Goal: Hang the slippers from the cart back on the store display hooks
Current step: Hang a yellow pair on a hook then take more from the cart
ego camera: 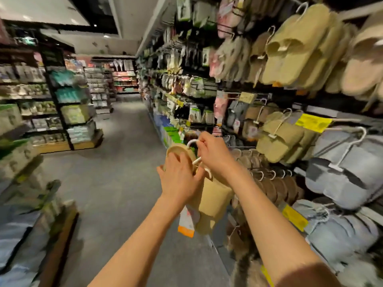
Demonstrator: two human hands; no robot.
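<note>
A pair of tan slippers [214,201] hangs in front of me in mid-aisle, with an orange and white tag [186,223] dangling below. My left hand [179,176] grips the upper end of the pair from the left. My right hand [213,154] pinches the white plastic hanger hook [191,142] at the top. On the right, the display rack holds hanging slippers on hooks: yellow-beige pairs [298,48] above, olive pairs [281,141], brown pairs [277,187] and grey pairs [342,170] lower down. No cart is in view.
The grey floor aisle [124,162] runs ahead between shelving. Stocked shelves [68,112] stand on the left, and a low display [31,224] sits at the near left. Yellow price labels [314,122] hang on the right rack.
</note>
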